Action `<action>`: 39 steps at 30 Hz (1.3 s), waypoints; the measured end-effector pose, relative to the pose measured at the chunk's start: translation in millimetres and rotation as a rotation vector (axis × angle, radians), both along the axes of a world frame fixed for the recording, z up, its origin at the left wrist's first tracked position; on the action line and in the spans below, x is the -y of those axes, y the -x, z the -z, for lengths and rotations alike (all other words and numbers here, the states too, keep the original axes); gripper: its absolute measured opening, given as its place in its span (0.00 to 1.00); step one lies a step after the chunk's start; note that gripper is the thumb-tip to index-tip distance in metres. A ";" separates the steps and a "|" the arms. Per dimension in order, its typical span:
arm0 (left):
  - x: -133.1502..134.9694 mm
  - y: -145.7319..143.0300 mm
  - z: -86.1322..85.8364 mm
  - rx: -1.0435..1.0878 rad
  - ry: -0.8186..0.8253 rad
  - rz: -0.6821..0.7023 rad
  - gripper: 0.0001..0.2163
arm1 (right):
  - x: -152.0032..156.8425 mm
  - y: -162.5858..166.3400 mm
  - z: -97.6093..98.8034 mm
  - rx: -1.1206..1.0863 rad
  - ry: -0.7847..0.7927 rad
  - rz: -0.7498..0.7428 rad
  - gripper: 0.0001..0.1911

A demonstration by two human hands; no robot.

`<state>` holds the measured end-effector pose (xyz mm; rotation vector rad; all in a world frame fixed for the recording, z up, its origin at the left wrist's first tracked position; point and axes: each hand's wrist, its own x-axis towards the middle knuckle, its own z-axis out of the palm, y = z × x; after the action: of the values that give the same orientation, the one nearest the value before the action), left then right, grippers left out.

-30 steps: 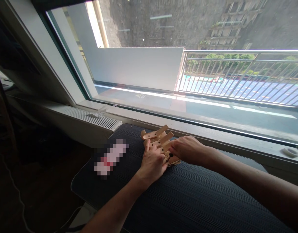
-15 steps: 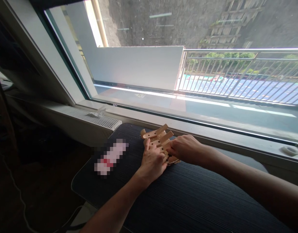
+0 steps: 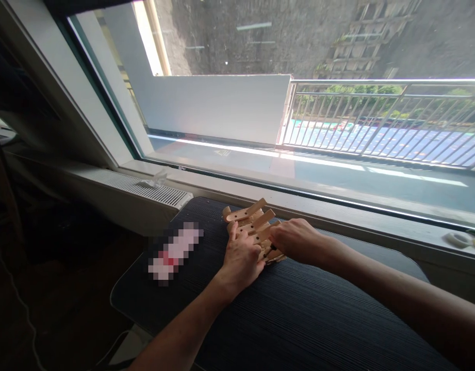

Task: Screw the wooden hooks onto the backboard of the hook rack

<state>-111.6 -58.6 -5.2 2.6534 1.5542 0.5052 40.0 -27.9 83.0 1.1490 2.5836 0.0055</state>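
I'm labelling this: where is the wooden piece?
In the head view, the wooden piece sits just below and right of centre, on the dark table, partly under the left hand.

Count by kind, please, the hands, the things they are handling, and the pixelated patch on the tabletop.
Hands (left hand, right hand): 2
Wooden assembly: 1
Dark item, partly hidden: 1
Pixelated patch: 1
Total: 5

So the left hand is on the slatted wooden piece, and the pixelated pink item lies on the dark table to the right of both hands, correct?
Not quite: the head view shows the pixelated pink item left, not right, of the left hand and right hand. The rest holds: it lies on the dark table, the left hand on the slatted wooden piece.
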 end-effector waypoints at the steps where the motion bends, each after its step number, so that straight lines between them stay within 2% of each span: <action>1: -0.3 0.2 0.4 -0.002 0.000 0.001 0.06 | -0.1 -1.4 0.0 0.000 -0.003 0.010 0.13; 4: -0.7 1.0 1.6 0.003 0.003 0.003 0.05 | -0.9 -5.4 -7.6 -0.024 0.012 -0.002 0.09; 8: -0.3 1.1 2.8 0.014 0.003 -0.007 0.06 | -3.4 -5.8 -14.6 -0.047 0.068 -0.088 0.07; 12: -0.2 0.0 3.0 0.000 0.005 -0.014 0.06 | -3.7 -5.2 -3.4 -0.044 0.017 -0.062 0.09; 16: -0.3 0.5 2.6 0.002 0.009 -0.011 0.07 | 0.1 -10.9 3.4 -0.014 -0.002 -0.011 0.16; 20: -0.6 1.7 2.7 0.019 0.007 0.006 0.06 | 2.5 -11.9 -6.8 -0.039 0.018 -0.025 0.07; 24: -0.9 0.7 3.1 0.012 0.011 -0.004 0.05 | 3.6 -1.2 -17.7 -0.074 0.079 -0.107 0.05; 29: -0.1 -1.9 2.9 0.007 -0.002 -0.009 0.05 | 7.7 10.0 -12.0 -0.078 0.042 -0.077 0.08; 32: 0.8 -2.4 3.0 0.022 -0.017 -0.004 0.07 | 7.5 10.0 -8.7 -0.057 -0.026 0.001 0.18; 34: 1.3 -2.2 3.4 0.032 -0.018 -0.013 0.07 | 6.2 9.0 -11.8 -0.054 -0.038 0.018 0.21; 39: 2.1 -1.5 3.7 0.026 -0.008 -0.034 0.05 | 4.1 9.7 -24.4 -0.058 0.077 -0.066 0.08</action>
<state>-110.1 -60.7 -8.9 2.6198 1.5959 0.5464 30.3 -31.9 107.4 1.0515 2.6462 -0.1126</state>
